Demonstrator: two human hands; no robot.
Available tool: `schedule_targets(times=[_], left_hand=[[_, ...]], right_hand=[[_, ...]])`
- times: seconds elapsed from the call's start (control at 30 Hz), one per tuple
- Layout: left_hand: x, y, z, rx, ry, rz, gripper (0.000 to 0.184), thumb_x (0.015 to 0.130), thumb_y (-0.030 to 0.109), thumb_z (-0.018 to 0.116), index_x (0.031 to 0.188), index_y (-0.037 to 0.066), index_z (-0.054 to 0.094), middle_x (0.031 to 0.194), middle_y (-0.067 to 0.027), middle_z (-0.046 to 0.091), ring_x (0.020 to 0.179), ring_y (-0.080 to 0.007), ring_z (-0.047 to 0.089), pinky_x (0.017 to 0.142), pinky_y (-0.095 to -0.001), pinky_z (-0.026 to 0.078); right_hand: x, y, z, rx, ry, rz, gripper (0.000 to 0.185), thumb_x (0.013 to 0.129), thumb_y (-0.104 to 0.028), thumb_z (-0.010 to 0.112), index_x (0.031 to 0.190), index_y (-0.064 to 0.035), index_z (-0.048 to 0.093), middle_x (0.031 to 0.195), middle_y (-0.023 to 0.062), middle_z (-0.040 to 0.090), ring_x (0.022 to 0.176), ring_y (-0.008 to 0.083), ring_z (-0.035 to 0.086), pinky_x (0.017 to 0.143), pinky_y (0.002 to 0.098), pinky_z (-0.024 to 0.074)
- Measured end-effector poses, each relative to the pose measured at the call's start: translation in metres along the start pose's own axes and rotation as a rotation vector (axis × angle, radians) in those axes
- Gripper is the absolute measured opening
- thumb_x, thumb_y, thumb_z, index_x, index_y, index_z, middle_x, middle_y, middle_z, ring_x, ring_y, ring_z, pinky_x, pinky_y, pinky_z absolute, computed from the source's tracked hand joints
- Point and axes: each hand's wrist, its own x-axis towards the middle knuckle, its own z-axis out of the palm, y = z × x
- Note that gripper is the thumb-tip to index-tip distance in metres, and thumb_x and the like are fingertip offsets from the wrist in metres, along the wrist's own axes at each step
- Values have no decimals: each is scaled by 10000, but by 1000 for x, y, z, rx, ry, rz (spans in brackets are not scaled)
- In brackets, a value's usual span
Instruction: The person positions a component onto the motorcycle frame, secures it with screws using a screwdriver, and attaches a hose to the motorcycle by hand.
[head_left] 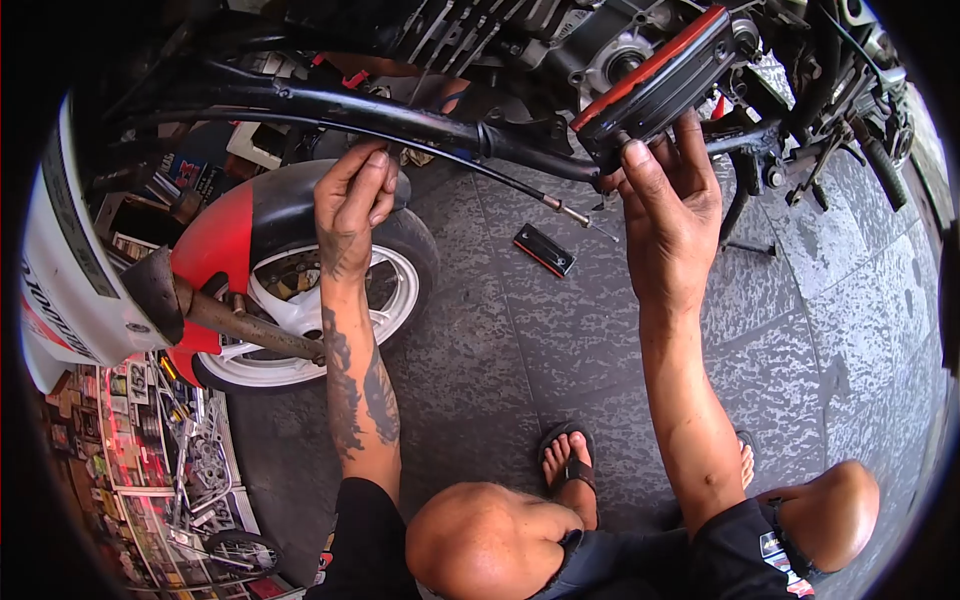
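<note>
My right hand (668, 205) holds a black cover with an orange-red edge (660, 85) from below, thumb on its near face, against the motorcycle's engine (600, 55). My left hand (355, 190) is raised under the black frame tube (400, 122), its fingers pinched together beside a black cable (440, 155). Whatever is between those fingertips is too small to make out. The cable's metal end (566, 209) hangs free between my hands.
A second small black part with an orange edge (545, 249) lies on the tiled floor (460, 330). The front wheel (400, 290) and red fender (215, 245) stand at the left. Shelves of boxed parts (130, 450) are at the lower left.
</note>
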Motion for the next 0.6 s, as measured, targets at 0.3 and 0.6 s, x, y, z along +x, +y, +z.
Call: schedule_targets(times=[0.3, 0.6], left_hand=[[5, -1, 3, -88, -25, 0, 205, 950, 119, 491, 1047, -14, 615, 749, -20, 509, 498, -23, 293, 435, -174, 217], [3, 0, 6, -47, 23, 18, 191, 943, 123, 520, 1021, -13, 629, 737, -7, 506, 509, -15, 308, 438, -175, 217]], right_hand=[[4, 3, -2, -28, -25, 10, 605, 852, -71, 674, 1382, 16, 395, 1005, 69, 639, 795, 87, 582, 692, 243, 481], [18, 11, 42, 114, -203, -18, 524, 873, 6, 611, 1352, 35, 403, 1083, 89, 617, 870, 116, 588, 711, 260, 490]])
